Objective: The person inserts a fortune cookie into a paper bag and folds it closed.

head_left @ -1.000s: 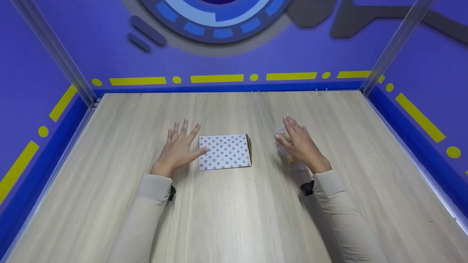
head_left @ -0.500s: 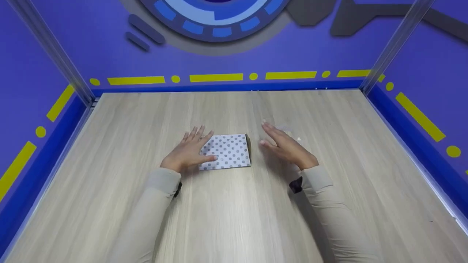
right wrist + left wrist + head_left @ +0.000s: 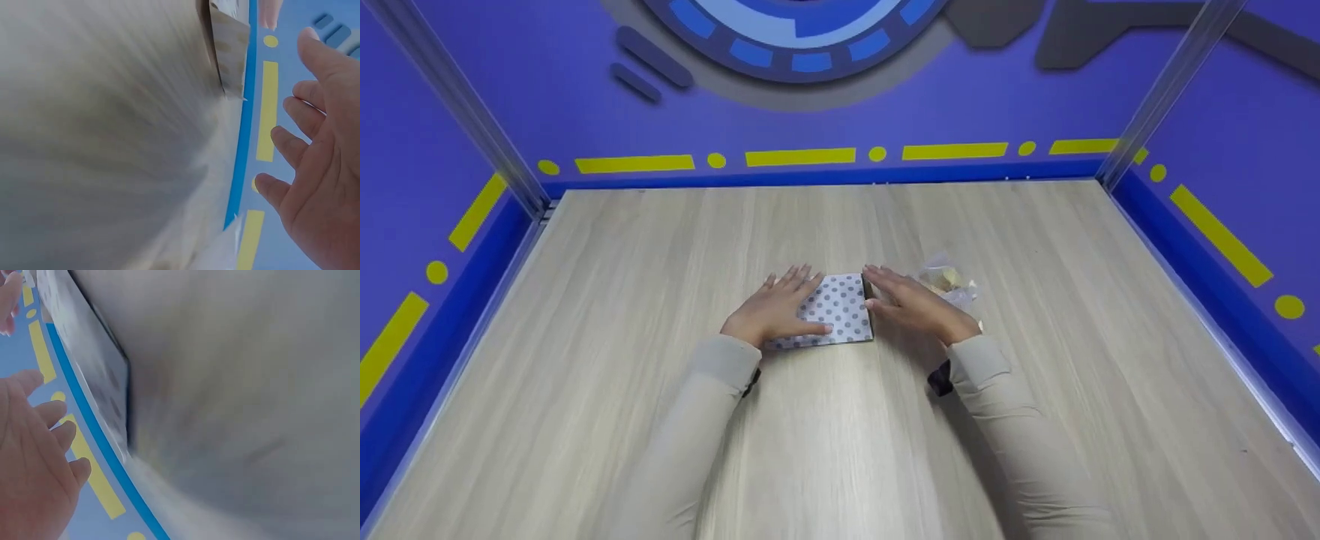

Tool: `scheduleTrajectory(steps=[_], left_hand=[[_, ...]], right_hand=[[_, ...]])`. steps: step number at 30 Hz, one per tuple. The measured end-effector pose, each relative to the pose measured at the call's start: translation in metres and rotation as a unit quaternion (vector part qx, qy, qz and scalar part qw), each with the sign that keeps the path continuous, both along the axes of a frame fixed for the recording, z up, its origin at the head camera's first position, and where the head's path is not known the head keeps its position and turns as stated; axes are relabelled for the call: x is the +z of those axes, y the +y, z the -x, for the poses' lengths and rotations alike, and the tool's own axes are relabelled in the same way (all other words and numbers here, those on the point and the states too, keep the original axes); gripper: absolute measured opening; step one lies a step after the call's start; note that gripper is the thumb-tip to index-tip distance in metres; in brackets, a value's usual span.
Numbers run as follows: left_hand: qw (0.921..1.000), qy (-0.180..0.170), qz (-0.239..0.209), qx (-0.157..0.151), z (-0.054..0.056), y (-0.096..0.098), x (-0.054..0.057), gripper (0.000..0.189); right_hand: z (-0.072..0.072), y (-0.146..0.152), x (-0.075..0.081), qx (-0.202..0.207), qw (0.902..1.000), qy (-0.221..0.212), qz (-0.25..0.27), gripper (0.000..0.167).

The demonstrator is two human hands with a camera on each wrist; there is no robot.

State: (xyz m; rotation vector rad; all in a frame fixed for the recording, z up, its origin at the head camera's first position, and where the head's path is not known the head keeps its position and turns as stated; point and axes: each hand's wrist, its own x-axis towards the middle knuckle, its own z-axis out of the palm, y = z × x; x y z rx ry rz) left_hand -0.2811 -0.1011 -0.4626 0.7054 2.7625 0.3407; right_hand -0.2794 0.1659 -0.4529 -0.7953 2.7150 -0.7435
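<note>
A flat white box [image 3: 844, 307] with grey polka dots lies on the wooden table, its brown cardboard end facing right. Over its left part is my left hand [image 3: 780, 307], fingers spread and relaxed, hiding that side. My right hand [image 3: 919, 304], fingers nearly straight, is by the box's right end. Whether either hand touches the box I cannot tell in the head view. In the left wrist view a gap shows between the left hand [image 3: 34, 461] and the box [image 3: 84, 343]. The right wrist view shows the right hand [image 3: 332, 152] holding nothing, with the box end [image 3: 230, 50] beyond.
A clear plastic bag [image 3: 949, 279] with yellowish contents lies just right of the right hand, partly hidden by it. Blue-purple panels [image 3: 780, 120] with yellow marks enclose the table [image 3: 825, 442] at the back and both sides.
Both hands have moved inward: the left one rightward over the box, the right one leftward from above the plastic bag to the box's right end. The box stays about where it was.
</note>
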Motion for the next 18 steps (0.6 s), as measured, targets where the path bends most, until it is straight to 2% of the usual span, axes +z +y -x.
scheduleTrajectory(steps=[9, 18], left_hand=[[0.9995, -0.023, 0.018, -0.012, 0.003, 0.021, -0.002, 0.098], [0.9983, -0.053, 0.026, -0.003, 0.006, 0.026, -0.005, 0.097]], right_hand=[[0.004, -0.004, -0.012, 0.019, 0.9993, -0.023, -0.02, 0.061], [0.005, 0.001, -0.017, 0.031, 0.9989, -0.018, -0.03, 0.064]])
